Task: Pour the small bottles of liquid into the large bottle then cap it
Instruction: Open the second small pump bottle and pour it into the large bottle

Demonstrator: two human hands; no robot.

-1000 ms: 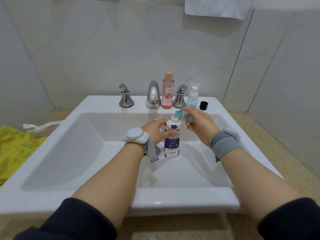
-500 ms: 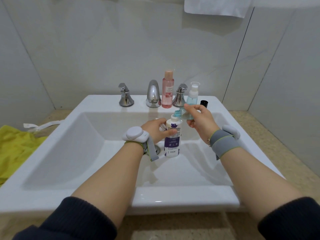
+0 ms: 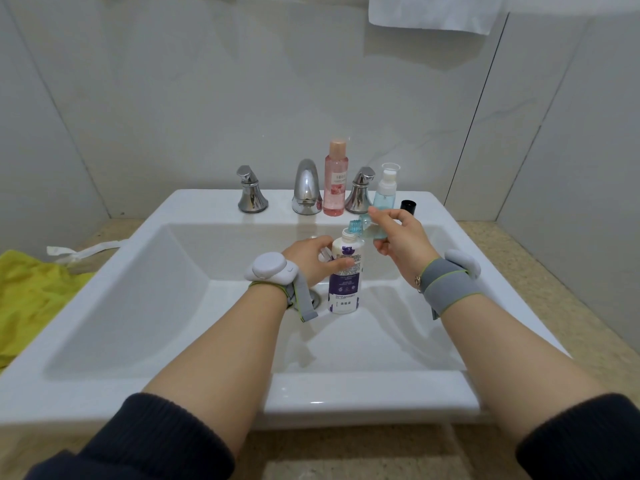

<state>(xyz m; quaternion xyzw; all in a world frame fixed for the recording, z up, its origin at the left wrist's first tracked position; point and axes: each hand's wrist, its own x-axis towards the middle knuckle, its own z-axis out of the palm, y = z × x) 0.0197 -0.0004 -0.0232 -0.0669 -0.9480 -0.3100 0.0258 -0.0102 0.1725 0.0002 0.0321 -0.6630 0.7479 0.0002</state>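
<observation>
Two bottles meet at the middle of the frame, over the white sink basin (image 3: 138, 306). At the far left a yellow cloth (image 3: 31, 299) lies on the bench. Moving right, the left hand (image 3: 308, 259) wraps its fingers (image 3: 341, 262) round the large white bottle (image 3: 344, 275) with the purple label, which stands upright and uncapped on the basin floor beside the drain. Just right of its open mouth, the right hand (image 3: 401, 237) pinches the small blue bottle (image 3: 369, 230) between thumb and curled fingers, tipped on its side with its threaded neck touching or just above the white bottle's mouth; no stream is visible. Compared with a second ago, the small bottle sits a little higher and its neck has drawn closer over the opening, so the pour looks to be starting or continuing, with more tilt likely needed to empty it. Along the rim at upper centre stand the chrome faucet (image 3: 306, 188), a pink bottle (image 3: 335, 180), a blue pump bottle (image 3: 385, 188) and, rightmost, a black cap (image 3: 408, 206), which probably belongs to one of the opened bottles.
</observation>
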